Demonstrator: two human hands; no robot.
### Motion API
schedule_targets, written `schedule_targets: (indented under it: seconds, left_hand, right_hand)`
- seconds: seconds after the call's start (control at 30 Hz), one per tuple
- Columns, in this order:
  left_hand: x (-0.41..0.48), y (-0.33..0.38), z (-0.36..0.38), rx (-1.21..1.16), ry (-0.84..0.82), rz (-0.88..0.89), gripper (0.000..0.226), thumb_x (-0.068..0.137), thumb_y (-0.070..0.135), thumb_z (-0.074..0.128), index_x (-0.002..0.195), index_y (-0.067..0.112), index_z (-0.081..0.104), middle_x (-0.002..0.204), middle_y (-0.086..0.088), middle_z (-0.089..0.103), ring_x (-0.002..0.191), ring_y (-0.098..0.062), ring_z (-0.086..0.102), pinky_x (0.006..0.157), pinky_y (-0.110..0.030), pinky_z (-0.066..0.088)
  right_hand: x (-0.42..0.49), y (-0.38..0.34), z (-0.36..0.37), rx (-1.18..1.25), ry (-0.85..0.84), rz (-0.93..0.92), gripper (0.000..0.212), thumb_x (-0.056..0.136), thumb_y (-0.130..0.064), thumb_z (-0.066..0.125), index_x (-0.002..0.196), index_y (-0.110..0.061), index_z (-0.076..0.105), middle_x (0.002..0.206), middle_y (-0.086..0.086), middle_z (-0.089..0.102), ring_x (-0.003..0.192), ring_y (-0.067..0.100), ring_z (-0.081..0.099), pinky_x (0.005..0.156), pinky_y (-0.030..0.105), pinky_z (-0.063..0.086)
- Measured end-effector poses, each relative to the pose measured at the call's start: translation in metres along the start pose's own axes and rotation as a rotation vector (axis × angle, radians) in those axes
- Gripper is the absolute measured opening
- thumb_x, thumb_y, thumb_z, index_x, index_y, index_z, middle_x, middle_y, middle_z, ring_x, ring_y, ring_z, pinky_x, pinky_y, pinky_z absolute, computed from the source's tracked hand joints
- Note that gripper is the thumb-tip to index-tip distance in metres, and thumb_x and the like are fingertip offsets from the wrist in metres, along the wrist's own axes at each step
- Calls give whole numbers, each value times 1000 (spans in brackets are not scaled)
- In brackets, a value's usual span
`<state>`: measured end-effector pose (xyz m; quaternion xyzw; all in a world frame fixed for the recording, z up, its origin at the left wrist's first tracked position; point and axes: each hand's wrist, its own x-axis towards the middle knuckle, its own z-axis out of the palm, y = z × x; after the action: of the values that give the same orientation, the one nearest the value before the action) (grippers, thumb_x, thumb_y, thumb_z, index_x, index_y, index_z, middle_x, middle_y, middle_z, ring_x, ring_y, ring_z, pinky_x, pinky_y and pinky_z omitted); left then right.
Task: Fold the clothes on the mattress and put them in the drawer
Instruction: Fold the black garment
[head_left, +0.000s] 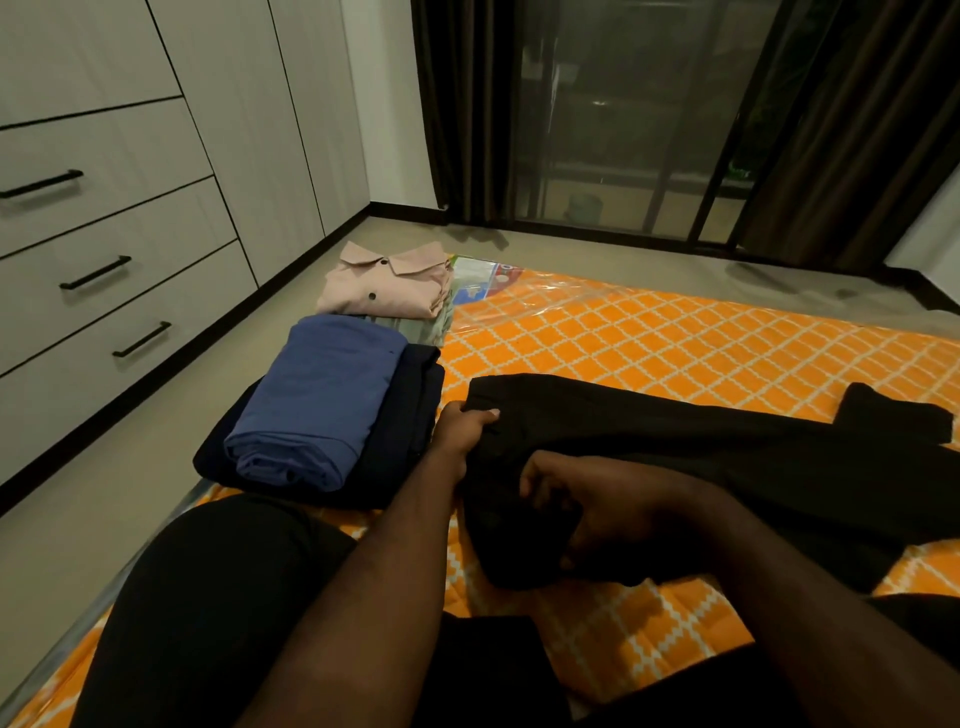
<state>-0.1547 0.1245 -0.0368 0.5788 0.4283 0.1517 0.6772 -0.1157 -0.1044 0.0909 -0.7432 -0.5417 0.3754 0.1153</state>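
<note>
A black garment (691, 447) lies spread across the orange patterned mattress (649, 338), reaching to the right edge of view. My left hand (465, 428) grips the garment's left edge with curled fingers and thumb. My right hand (597, 512) lies on the garment's near part with its fingers curled into the cloth. To the left a folded blue garment (317, 400) sits on top of a folded dark navy one (410, 415). Farther back a folded pink shirt (387, 283) with dark buttons rests on another folded piece.
A wardrobe with three closed drawers (104, 270) with black handles stands on the left, across a strip of grey floor (130, 467). Dark curtains and a glass sliding door (623, 130) close the far end. My black-clad knee (208, 597) is at the bottom left.
</note>
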Motion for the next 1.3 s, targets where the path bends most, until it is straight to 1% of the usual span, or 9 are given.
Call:
schedule_targets:
  seconds: [0.13, 0.27, 0.4, 0.57, 0.67, 0.8, 0.9, 1.03, 1.3]
  left_hand:
    - [-8, 8, -1, -185, -92, -10, 20, 89, 2, 70, 107, 9, 66, 105, -18, 73, 87, -34, 72, 66, -36, 59]
    - [-12, 13, -1, -195, -167, 76, 36, 91, -7, 62, 118, 17, 65, 115, -13, 72, 99, -31, 70, 73, -38, 59]
    - [-16, 13, -3, -169, -247, 126, 54, 87, -15, 54, 131, 15, 60, 121, -13, 70, 107, -32, 68, 80, -43, 60]
    - [-29, 19, -5, -169, -333, 144, 61, 82, -20, 50, 130, 17, 59, 107, -10, 70, 94, -28, 68, 65, -33, 58]
    - [-27, 18, -3, -216, -345, 148, 58, 85, -15, 56, 132, 18, 61, 112, -13, 73, 99, -32, 70, 78, -43, 60]
    - [-27, 21, -2, -269, -248, 191, 34, 90, -2, 68, 120, 13, 68, 118, -16, 73, 107, -35, 70, 91, -48, 59]
    - [-31, 28, 2, -203, -216, 274, 27, 91, -3, 69, 104, 21, 70, 107, -5, 75, 102, -27, 71, 85, -38, 60]
    - [-38, 33, 7, -110, -293, 371, 34, 90, -10, 66, 111, 17, 69, 108, -2, 74, 98, -18, 71, 77, -25, 57]
    - [-52, 39, 8, -27, -539, 407, 46, 95, -11, 60, 135, 12, 61, 130, -11, 68, 119, -30, 65, 92, -42, 57]
  right_hand:
    - [7, 12, -9, 1, 229, -40, 60, 69, -15, 92, 109, -34, 51, 108, -12, 60, 98, 7, 59, 78, 24, 52]
    - [7, 24, -21, 97, 462, -131, 41, 81, -12, 84, 111, -29, 62, 110, -11, 67, 103, 3, 65, 91, 36, 56]
    - [4, 26, -28, 214, 472, -189, 34, 92, -7, 73, 119, -26, 66, 114, -10, 70, 108, 8, 68, 94, 42, 57]
    - [-2, 26, -35, 336, 420, -209, 27, 100, -7, 62, 124, -20, 66, 116, -3, 71, 109, 15, 69, 96, 43, 56]
    - [-3, 27, -33, 353, 450, -168, 25, 101, -12, 60, 123, -23, 65, 114, -4, 71, 106, 12, 69, 97, 44, 56]
    - [-3, 23, -33, 134, 495, -140, 46, 90, -30, 78, 133, -32, 62, 126, -12, 59, 119, 0, 57, 98, 25, 51]
    - [-1, 24, -33, 36, 505, -128, 53, 86, -30, 82, 135, -32, 63, 126, -11, 59, 120, 1, 54, 98, 22, 48]
    - [4, 28, -32, 77, 570, -169, 52, 89, -16, 78, 138, -28, 62, 136, -10, 63, 127, 6, 57, 104, 33, 51]
    - [7, 33, -30, 119, 727, -149, 32, 101, -11, 61, 120, -35, 52, 116, -14, 64, 109, 0, 61, 82, 21, 54]
